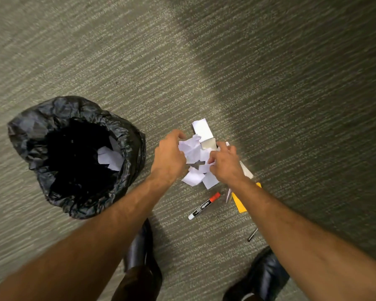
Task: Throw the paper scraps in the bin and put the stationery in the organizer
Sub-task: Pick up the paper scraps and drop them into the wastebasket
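White paper scraps [193, 161] lie in a heap on the carpet at the centre. My left hand [169, 157] curls around the heap's left side, its fingers on a crumpled scrap. From the right, my right hand [225, 164] pinches scraps. A bin [74, 153] lined with a black bag stands to the left, with a few white scraps [109, 158] inside. A white box [204, 133], possibly the organizer, lies just beyond the heap. A marker with a red cap [204, 206] lies below the heap. A yellow paper pad [239, 203] and a black pen [252, 235] lie partly under my right forearm.
Grey-green ribbed carpet [204, 61] covers the whole floor. My two black shoes [139, 246] [263, 276] stand at the bottom of the view, close to the marker and the pen.
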A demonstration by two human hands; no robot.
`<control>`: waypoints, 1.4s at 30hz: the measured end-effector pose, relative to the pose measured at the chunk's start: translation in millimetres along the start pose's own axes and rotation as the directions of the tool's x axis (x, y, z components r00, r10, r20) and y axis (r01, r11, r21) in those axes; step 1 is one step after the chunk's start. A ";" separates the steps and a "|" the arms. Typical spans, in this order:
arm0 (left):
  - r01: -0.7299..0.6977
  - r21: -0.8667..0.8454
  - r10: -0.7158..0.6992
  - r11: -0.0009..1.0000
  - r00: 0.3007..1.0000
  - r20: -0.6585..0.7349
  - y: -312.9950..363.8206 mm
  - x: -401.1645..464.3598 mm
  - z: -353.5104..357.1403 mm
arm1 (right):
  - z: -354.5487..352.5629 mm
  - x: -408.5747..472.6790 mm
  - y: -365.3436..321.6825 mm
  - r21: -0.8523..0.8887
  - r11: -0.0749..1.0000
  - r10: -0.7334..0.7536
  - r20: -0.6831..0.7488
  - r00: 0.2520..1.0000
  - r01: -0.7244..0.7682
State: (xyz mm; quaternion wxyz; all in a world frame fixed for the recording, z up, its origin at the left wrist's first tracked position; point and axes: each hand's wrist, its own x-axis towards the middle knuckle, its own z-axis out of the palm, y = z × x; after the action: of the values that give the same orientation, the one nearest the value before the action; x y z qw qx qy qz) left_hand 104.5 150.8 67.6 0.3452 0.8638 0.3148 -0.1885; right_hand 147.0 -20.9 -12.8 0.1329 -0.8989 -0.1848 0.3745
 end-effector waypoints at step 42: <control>0.110 -0.449 -0.316 0.887 0.853 -0.416 -75.1 -95.6 -184.1 | -98.4 -82.2 -207.5 0.634 0.763 -0.048 -0.140 0.989 0.126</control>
State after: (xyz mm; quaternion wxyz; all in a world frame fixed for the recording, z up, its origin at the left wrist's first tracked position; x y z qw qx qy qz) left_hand 4.0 285.3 210.8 0.4059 0.7502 0.5183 0.0624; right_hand 116.3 119.7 184.2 0.4593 -0.8099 -0.0795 0.3560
